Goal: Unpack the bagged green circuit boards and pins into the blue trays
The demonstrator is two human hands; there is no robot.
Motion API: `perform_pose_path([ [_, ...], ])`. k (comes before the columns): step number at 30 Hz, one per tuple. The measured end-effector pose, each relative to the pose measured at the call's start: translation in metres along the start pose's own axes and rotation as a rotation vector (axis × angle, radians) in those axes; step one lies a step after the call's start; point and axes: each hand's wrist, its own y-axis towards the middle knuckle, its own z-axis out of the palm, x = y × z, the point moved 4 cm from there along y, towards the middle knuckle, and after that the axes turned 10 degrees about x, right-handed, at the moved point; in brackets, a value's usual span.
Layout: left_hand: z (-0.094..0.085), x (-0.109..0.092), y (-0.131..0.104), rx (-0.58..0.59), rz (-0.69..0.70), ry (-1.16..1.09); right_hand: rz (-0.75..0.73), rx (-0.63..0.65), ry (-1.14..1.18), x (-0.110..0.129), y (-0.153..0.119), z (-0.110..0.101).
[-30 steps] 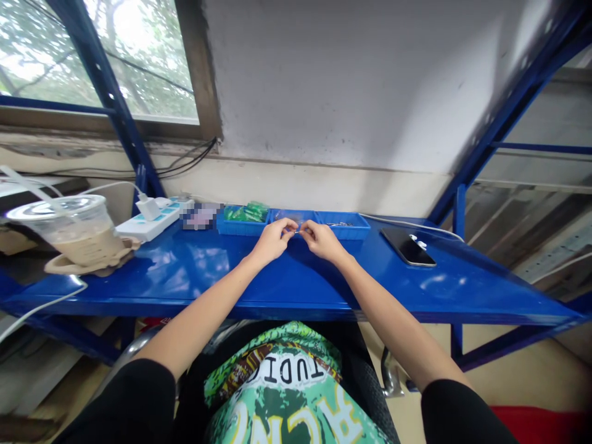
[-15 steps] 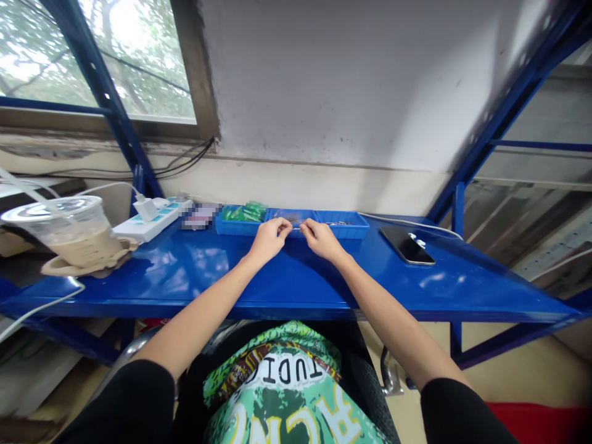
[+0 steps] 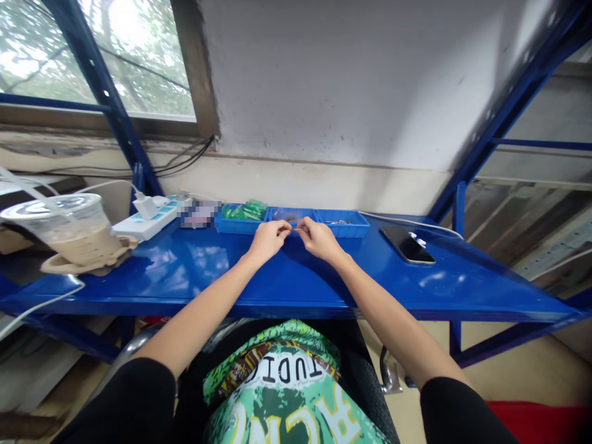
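Note:
My left hand and my right hand meet fingertip to fingertip above the blue table, just in front of the bins. Both are closed in a pinch. Between them is a thin, small piece, too fine to name. Behind the hands stand joined blue bins: the left bin holds green plastic packets, the middle bin has something brownish in clear plastic, and the right bin contains small shiny metal pieces.
A black phone with white earbuds lies at the right. On the left are a white power strip and a lidded drink cup in a cardboard holder. A white cable runs behind the phone. Blue posts flank the table.
The right fingertips have moved slightly left, closing the gap to the left ones. Less of the thin piece shows between them. The left hand is nearly still.

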Motion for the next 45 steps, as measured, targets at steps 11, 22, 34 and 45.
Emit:
perform_pose_path([
  [11, -0.001, 0.000, -0.004, 0.036, -0.032, 0.132, 0.012, 0.011, -0.124, 0.009, -0.002, 0.000],
  [22, -0.010, -0.001, -0.005, -0.119, -0.009, 0.181, 0.662, -0.298, -0.098, -0.072, -0.012, -0.043],
  [34, 0.022, 0.005, 0.025, 0.189, -0.016, 0.187, 0.829, 0.067, -0.053, -0.092, -0.028, -0.037],
  [45, 0.032, -0.031, 0.000, 0.202, 0.016, 0.221, 1.115, -0.308, 0.164, -0.136, -0.059, -0.042],
])
